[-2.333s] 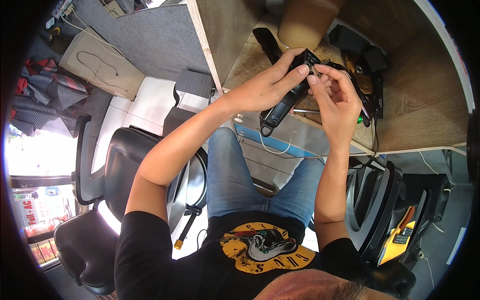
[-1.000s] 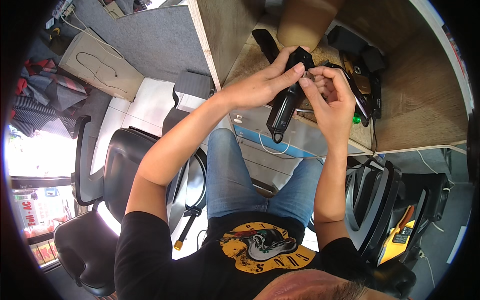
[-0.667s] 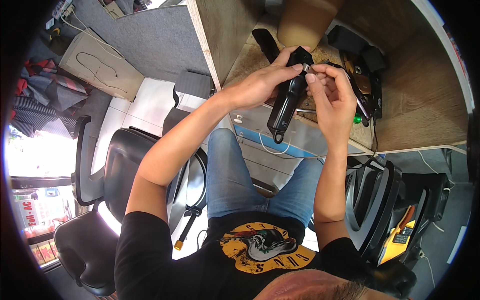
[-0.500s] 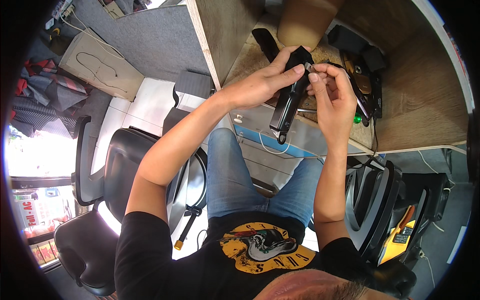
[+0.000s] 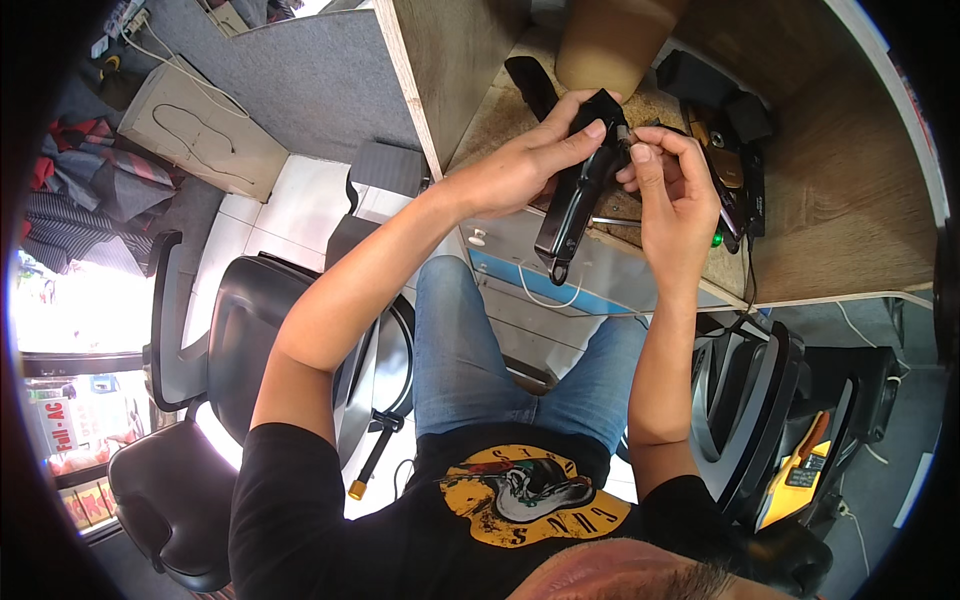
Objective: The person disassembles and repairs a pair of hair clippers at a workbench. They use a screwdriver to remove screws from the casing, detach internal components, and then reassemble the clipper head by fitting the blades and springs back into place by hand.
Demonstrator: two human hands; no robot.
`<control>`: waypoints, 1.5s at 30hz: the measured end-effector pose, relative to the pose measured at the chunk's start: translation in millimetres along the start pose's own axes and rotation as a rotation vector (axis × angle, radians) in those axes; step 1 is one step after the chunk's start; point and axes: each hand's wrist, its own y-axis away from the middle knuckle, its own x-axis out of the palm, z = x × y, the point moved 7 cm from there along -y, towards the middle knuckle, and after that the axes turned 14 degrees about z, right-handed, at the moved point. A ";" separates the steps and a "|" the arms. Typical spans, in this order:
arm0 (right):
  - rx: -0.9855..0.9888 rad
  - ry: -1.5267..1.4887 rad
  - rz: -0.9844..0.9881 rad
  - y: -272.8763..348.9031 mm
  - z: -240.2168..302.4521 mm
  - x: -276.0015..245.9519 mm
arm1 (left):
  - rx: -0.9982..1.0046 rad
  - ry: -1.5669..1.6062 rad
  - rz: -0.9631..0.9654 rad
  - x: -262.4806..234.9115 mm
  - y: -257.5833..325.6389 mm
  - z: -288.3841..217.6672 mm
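Note:
A black hair clipper [image 5: 578, 200] with a hanging loop at its lower end slants over the front of the wooden shelf. My left hand [image 5: 555, 145] is closed round its upper part, thumb pressed along the top. At the clipper's right side, near the head, shows a small silvery piece [image 5: 623, 132]. My right hand [image 5: 675, 190] is pinched beside this piece, thumb and forefinger together and the other fingers curled. Whether the piece is fixed to the clipper or loose in my fingers, I cannot tell.
Behind the clipper stand a tan cylinder [image 5: 612, 45] and a dark long-handled item [image 5: 530, 85]. A gold-and-black device [image 5: 722, 150] and black boxes [image 5: 698, 80] sit at the shelf's right. Black chairs [image 5: 265, 330] flank me; a white cable [image 5: 545, 300] hangs below the shelf.
My right hand has drawn slightly right and down from the clipper's head, showing more of the silvery piece. The clipper's lower end has shifted a little left.

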 end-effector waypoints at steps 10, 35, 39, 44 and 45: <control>0.012 0.056 0.014 -0.4 2.6 0.5 | 0.096 -0.195 0.007 -2.5 -1.3 -2.3; 0.008 0.083 0.003 0.1 5.3 2.4 | 0.062 -0.190 0.015 -3.2 -1.4 -0.9; 0.023 0.076 0.002 0.4 4.4 2.8 | 0.083 -0.208 0.009 -3.3 -1.5 -0.7; 0.022 0.065 0.001 -0.1 4.1 1.9 | 0.065 -0.194 0.013 -1.8 -1.4 -1.8; 0.017 0.061 0.000 -0.1 4.1 1.6 | 0.066 -0.190 0.015 -1.7 -1.7 -1.7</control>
